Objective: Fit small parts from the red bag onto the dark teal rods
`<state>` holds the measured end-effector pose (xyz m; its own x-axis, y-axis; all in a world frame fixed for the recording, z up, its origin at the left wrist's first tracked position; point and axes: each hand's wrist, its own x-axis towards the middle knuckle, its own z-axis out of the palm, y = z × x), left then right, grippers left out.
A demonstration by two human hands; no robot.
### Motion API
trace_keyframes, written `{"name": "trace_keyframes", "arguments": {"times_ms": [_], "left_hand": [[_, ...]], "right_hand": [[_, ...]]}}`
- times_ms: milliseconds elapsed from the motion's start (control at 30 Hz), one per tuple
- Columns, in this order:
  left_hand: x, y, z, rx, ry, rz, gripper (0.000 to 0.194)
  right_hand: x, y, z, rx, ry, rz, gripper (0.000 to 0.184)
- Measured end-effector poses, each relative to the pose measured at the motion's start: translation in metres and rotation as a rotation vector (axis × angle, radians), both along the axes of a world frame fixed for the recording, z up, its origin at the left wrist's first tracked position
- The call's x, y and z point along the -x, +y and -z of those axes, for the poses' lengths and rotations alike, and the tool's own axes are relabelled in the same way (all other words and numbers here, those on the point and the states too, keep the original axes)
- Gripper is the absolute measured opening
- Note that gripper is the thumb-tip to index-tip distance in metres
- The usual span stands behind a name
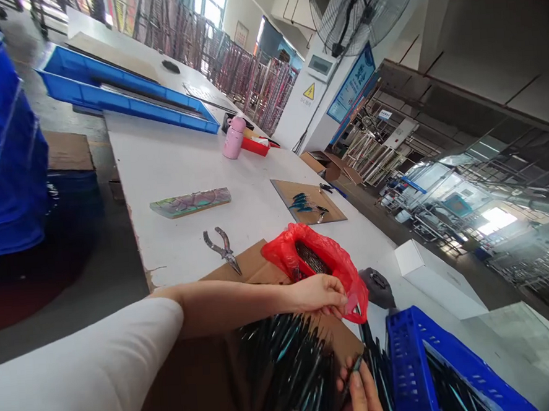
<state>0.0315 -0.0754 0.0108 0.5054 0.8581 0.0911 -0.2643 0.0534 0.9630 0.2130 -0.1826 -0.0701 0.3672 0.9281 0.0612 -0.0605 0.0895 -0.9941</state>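
Observation:
My left hand (319, 294) reaches across from the left, thumb and fingers pinched together. It lies over the near edge of a red plastic bag (338, 257); whatever is between its fingertips is too small to make out. Inside the bag lie many thin metal pieces (311, 259). Low in the view, my right hand (363, 393) is closed on a slim dark piece (357, 364) with a teal sheen. Between and below the hands, a heap of similar slim, pointed dark pieces (287, 347) lies on brown cardboard (245, 263).
Pliers (222, 249) lie open on the white table (169, 150), near a patterned block (190, 202). Beyond are a pink bottle (234, 138), a board with teal pieces (323, 199) and a blue tray (133, 102). At right stand a blue crate (407, 365) and white box (437, 276).

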Motion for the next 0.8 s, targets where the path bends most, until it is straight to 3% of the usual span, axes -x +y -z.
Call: {"name": "trace_keyframes", "arguments": {"times_ms": [133, 400, 800], "left_hand": [[-0.017, -0.027, -0.002, -0.011, -0.047, 0.093, 0.028], [-0.023, -0.037, 0.0, -0.081, -0.028, 0.135, 0.012], [-0.014, -0.046, -0.012, -0.406, 0.239, -0.007, 0.012]], "right_hand": [[0.011, -0.001, -0.007, 0.03, 0.13, 0.054, 0.053], [0.032, -0.008, -0.029, -0.031, 0.165, 0.08, 0.043], [0.029, -0.008, -0.026, -0.06, 0.043, 0.193, 0.041]]}}
